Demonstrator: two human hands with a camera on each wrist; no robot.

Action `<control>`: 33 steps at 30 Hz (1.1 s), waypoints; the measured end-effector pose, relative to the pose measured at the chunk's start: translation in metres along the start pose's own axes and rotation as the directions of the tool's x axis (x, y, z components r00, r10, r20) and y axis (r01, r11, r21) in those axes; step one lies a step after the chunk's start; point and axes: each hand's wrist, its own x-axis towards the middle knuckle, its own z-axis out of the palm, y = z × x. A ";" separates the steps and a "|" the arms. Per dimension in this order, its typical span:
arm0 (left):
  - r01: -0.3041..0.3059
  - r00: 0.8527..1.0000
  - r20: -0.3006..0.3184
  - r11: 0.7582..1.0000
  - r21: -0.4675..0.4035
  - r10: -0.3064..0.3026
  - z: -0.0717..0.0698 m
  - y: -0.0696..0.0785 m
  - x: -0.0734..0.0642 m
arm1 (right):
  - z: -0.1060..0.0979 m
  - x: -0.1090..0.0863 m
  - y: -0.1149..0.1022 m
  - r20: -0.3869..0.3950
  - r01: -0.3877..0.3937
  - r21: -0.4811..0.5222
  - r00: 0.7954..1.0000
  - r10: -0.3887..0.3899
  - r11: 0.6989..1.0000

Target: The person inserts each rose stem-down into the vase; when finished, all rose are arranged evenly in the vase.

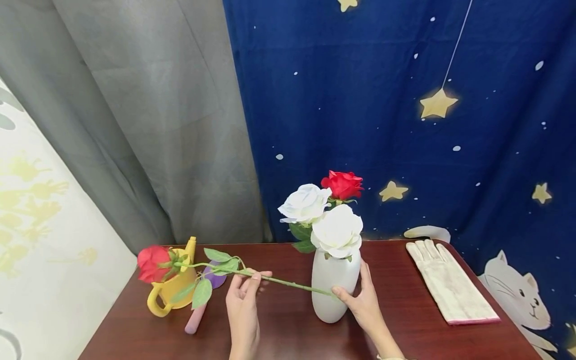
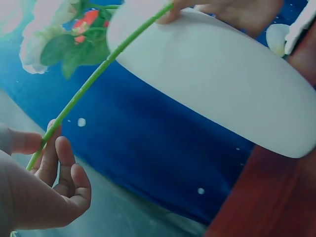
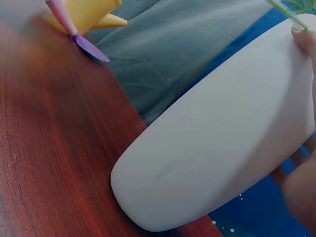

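Observation:
My left hand (image 1: 244,305) pinches the green stem of a loose red rose (image 1: 153,264) between thumb and fingers. The rose lies across in the air, bloom at the left, cut end reaching the front of a white vase (image 1: 330,285). Around the vase's right side, my right hand (image 1: 366,300) grips with the thumb in front and the fingers partly hidden behind. That thumb is at the stem's end; whether it presses the stem is unclear. Standing in the vase are two white roses (image 1: 337,230) and another red rose (image 1: 343,185). The left wrist view shows the bare stem (image 2: 98,71) crossing before the vase.
A yellow watering can (image 1: 180,290) stands at the table's left, behind the loose rose. Beside it lies a small trowel (image 1: 196,318) with a pink handle and purple blade. A white glove (image 1: 450,285) lies at the right. Grey and starry blue curtains hang behind the table.

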 end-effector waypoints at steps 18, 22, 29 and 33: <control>-0.146 0.978 -0.161 0.987 -0.061 0.134 0.007 0.027 0.011 | 0.001 -0.002 -0.014 -0.002 -0.044 -0.068 0.999 0.044 0.997; -0.172 0.971 -0.171 0.985 -0.024 0.166 0.011 0.027 0.014 | 0.000 -0.001 -0.004 -0.003 -0.045 -0.046 0.999 0.045 0.998; -0.218 0.963 -0.160 0.976 0.019 0.219 0.018 0.024 0.017 | 0.000 -0.001 -0.003 -0.009 -0.051 -0.039 0.999 0.051 0.998; -0.261 0.955 -0.140 0.965 0.026 0.262 0.021 0.025 0.016 | 0.000 -0.001 -0.003 -0.009 -0.041 -0.051 0.999 0.041 0.998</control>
